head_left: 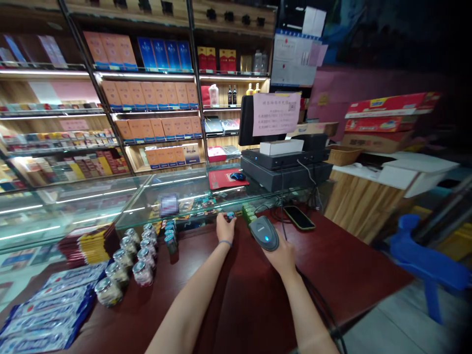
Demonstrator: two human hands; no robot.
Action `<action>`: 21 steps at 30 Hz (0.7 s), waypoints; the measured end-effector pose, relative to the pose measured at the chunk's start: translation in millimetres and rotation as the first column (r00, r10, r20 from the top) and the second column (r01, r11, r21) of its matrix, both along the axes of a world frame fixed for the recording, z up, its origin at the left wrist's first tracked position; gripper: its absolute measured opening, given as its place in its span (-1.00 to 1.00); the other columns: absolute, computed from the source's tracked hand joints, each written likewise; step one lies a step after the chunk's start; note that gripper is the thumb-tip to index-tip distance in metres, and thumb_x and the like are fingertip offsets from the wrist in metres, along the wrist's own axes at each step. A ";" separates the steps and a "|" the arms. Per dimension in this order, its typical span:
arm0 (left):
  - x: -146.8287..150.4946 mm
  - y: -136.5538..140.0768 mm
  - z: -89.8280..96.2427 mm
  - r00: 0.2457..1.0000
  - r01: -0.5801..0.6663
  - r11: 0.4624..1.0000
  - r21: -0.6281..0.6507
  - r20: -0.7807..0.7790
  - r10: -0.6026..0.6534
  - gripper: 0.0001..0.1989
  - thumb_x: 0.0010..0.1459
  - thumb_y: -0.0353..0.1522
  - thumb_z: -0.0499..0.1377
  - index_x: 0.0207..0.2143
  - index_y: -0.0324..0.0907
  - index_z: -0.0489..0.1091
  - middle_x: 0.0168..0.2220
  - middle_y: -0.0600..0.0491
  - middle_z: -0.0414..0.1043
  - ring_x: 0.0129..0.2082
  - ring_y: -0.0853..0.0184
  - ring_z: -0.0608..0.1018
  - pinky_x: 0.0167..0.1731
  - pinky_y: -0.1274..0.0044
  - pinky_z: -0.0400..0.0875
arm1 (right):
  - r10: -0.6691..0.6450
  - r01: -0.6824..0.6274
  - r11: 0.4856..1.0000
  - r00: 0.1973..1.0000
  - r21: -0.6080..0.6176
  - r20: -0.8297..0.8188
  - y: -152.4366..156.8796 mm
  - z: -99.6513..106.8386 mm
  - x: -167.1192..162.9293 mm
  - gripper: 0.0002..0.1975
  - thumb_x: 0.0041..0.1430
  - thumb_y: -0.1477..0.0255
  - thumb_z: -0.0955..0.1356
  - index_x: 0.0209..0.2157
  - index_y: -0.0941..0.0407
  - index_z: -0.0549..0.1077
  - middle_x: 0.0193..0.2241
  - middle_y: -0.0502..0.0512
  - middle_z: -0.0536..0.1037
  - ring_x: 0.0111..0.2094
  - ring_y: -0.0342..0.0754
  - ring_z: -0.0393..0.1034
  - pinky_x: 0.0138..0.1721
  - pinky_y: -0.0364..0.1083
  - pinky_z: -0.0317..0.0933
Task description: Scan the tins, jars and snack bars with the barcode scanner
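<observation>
Scanner position: you are holding the grey scanner (264, 233) over the dark red tabletop (239, 295), its blue light facing up; its front end is sitting just beside the row of green packs (248, 213), and whether it is touching them you cannot tell.
Scanner handling: you are probably dealing with a stiff, fairly light plastic shell, top-heavy at the broad head; you are best gripping it by the handle beneath, leaving the head uncovered.
Right fingers: your right hand (285, 256) is holding the scanner from below; the fingers are apparently closing around the handle, though the head is hiding most of them.
Cable: a black cable (321, 298) is running past your right forearm, and it is likely adding a slight drag.
Small item position: the small blue-topped item (230, 215) is sitting in your left hand (224, 228), near the tabletop's far edge, left of the green packs.
Small item handling: you are likely handling something light, rigid and smooth, perhaps slippery; you are safest pinching its sides.
Left fingers: thumb and fingers are bending inward with little gap, pinching the item; the exact contact is too small to tell.
Blue-topped row: similar-looking small containers (170, 237) are standing farther left, well apart from your hand.
</observation>
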State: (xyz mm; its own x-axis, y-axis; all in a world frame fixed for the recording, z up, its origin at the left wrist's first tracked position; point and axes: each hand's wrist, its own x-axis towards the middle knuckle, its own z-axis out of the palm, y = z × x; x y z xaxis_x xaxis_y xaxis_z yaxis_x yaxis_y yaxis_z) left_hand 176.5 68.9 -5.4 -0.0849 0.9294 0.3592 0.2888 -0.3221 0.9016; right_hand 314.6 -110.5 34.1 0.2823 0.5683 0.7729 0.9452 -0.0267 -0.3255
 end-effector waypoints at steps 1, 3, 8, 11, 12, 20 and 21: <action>5.8 3.8 -1.4 1.000 -0.016 1.000 0.008 -0.011 0.016 -0.71 0.02 -0.38 0.32 -0.23 -0.17 0.30 -0.24 0.04 0.36 -0.26 0.33 0.48 -0.16 0.45 0.37 | -0.002 0.002 1.000 1.000 0.003 -0.005 0.1 -0.5 0.0 -0.72 0.04 0.30 0.34 -0.20 0.10 0.45 -0.52 0.08 0.58 -0.52 0.05 0.50 -0.50 -0.11 0.21; 16.6 10.7 -3.1 0.998 -0.049 0.999 0.017 -0.031 0.049 -0.67 0.02 -0.40 0.32 -0.20 -0.17 0.27 -0.22 0.04 0.35 -0.22 0.32 0.47 -0.13 0.44 0.37 | -0.001 0.001 1.000 1.000 0.010 -0.020 0.1 -1.4 -0.1 -0.72 0.04 0.31 0.34 -0.20 0.10 0.45 -0.54 0.07 0.57 -0.51 0.05 0.51 -0.48 -0.11 0.24; 36.6 22.4 -4.7 0.988 -0.121 0.992 0.028 -0.091 0.123 -0.70 0.03 -0.41 0.31 -0.24 -0.16 0.25 -0.22 0.01 0.33 -0.16 0.26 0.46 -0.08 0.39 0.35 | 0.016 -0.016 1.000 0.999 0.010 -0.042 -0.1 -3.1 0.0 -0.70 0.03 0.33 0.33 -0.17 0.10 0.45 -0.45 0.10 0.61 -0.48 0.05 0.52 -0.46 -0.10 0.27; 42.7 25.8 -5.8 0.984 -0.157 0.987 0.020 -0.085 0.158 -0.71 0.04 -0.40 0.30 -0.26 -0.16 0.24 -0.22 0.01 0.32 -0.16 0.25 0.46 -0.08 0.39 0.35 | 0.023 -0.022 1.000 0.998 0.015 -0.058 -0.2 -3.6 0.5 -0.70 0.02 0.34 0.34 -0.17 0.10 0.46 -0.45 0.11 0.61 -0.48 0.04 0.52 -0.44 -0.10 0.29; 43.7 26.3 -6.1 0.983 -0.164 0.986 0.020 -0.085 0.165 -0.72 0.04 -0.40 0.30 -0.26 -0.16 0.24 -0.22 0.01 0.32 -0.16 0.25 0.45 -0.08 0.39 0.35 | 0.022 -0.021 1.000 0.998 0.019 -0.061 -0.3 -3.6 0.6 -0.71 0.02 0.33 0.34 -0.18 0.10 0.46 -0.46 0.10 0.61 -0.48 0.04 0.52 -0.44 -0.10 0.29; 42.8 24.4 -6.0 0.976 -0.170 0.985 0.034 -0.134 0.173 -0.71 0.04 -0.46 0.29 -0.27 -0.16 0.21 -0.24 0.02 0.28 -0.17 0.24 0.43 -0.07 0.37 0.34 | 0.010 -0.010 1.000 0.997 0.003 -0.079 -1.9 -2.4 0.0 -0.72 0.02 0.33 0.33 -0.20 0.10 0.47 -0.52 0.09 0.58 -0.48 0.05 0.51 -0.45 -0.11 0.28; 42.7 23.7 -5.9 0.977 -0.164 0.986 0.033 -0.134 0.167 -0.71 0.03 -0.47 0.28 -0.26 -0.16 0.21 -0.24 0.02 0.27 -0.17 0.24 0.43 -0.06 0.36 0.34 | 0.015 -0.015 1.000 0.997 0.003 -0.080 -2.0 -2.1 -0.4 -0.72 0.03 0.32 0.33 -0.19 0.10 0.46 -0.50 0.10 0.59 -0.47 0.05 0.52 -0.45 -0.10 0.28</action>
State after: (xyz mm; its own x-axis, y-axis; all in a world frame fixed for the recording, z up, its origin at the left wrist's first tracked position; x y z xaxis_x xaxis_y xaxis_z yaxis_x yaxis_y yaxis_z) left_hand 219.2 92.6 -11.4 -0.1858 0.8986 0.3975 0.4585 -0.2785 0.8439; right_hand 314.3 -112.5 31.9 0.3349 0.5711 0.7495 0.9163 -0.0121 -0.4002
